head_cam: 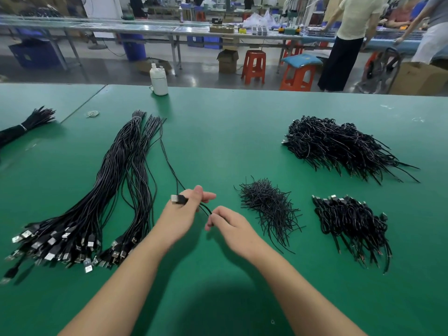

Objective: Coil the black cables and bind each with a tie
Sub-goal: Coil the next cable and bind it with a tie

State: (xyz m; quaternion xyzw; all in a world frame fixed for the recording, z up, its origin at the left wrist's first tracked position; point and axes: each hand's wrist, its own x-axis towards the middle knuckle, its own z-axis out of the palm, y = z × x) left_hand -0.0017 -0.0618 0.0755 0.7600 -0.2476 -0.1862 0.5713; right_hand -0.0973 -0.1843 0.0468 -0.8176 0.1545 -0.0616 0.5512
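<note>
Two piles of coiled cables (344,146) lie done, many straight cables (116,190) remain, while the left hand (186,209) grips one cable (169,163) and the right hand (228,224) pinches it

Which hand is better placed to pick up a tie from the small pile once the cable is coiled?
The right hand. The pile of ties lies just to its right, and the left hand grips the cable by its plug end.

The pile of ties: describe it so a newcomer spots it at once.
On the green table, look just right of the right hand. The pile of ties is a small heap of short, thin black strands; unlike the cable piles beyond, its pieces have no plugs.
</note>
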